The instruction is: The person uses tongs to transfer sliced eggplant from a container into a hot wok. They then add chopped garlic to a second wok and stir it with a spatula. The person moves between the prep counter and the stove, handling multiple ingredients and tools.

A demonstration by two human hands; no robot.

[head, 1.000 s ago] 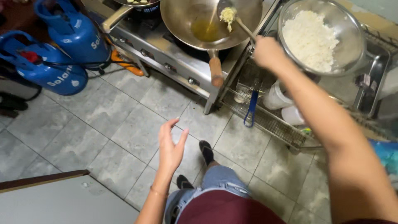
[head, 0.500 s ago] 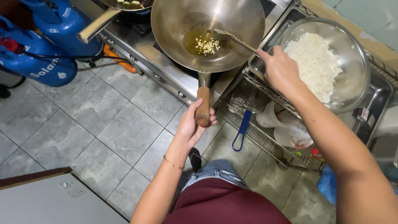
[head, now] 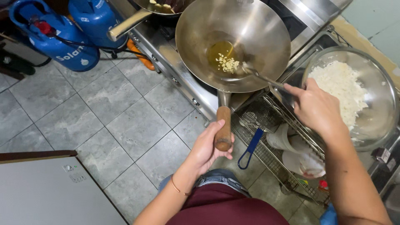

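Observation:
A steel wok sits on the stove with a pool of oil and chopped garlic at its bottom. My left hand is closed around the wok's wooden handle. My right hand grips a metal spatula whose blade rests in the wok beside the garlic. To the right stands a large metal bowl of white rice.
Two blue gas cylinders stand at the upper left on the grey tiled floor. A second pan sits behind the wok. A wire rack below the stove holds a blue-handled tool and white dishes. A grey appliance is at lower left.
My left hand came up from the floor side and took hold of the wok handle. My right hand tipped the garlic into the oil and now keeps the spatula in the wok.

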